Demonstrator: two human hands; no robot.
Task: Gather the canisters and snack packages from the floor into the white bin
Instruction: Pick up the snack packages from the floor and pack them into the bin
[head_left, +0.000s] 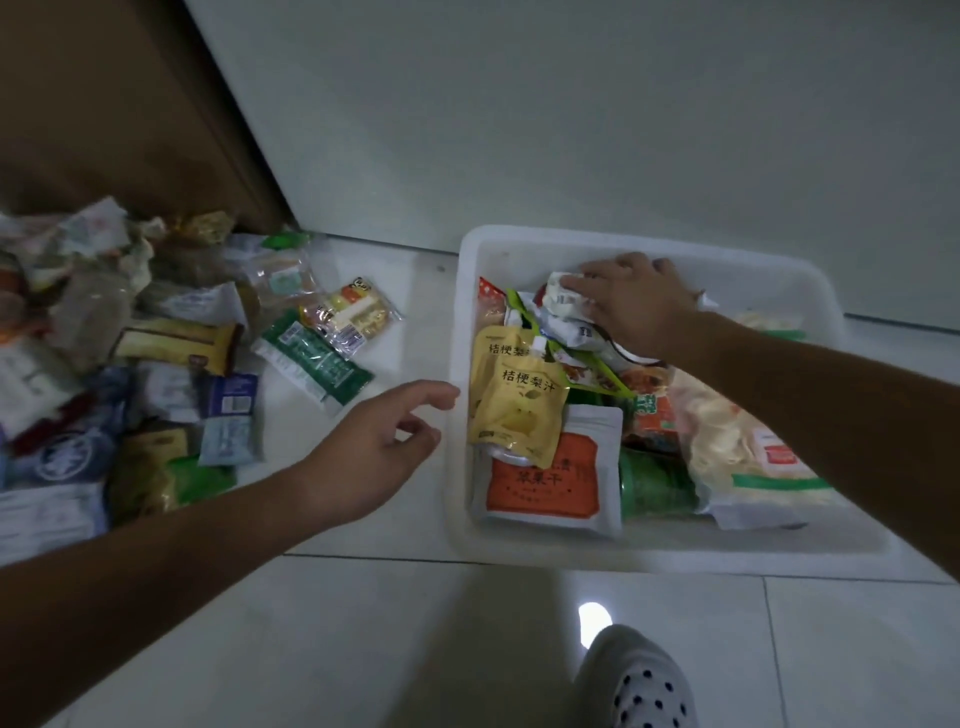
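Left hand (382, 449) and right hand (636, 304) are going bare, forearms (182, 561) too, running bare out to the frame edges. Right wrist (685, 338) is carrying what looks like a thin dark band (639, 357); too dim to be sure. Near edge, right of centre: pale off-white garment (644, 686) is showing, printed with small black polka dots, with a plain lighter stretch lying at its far end.
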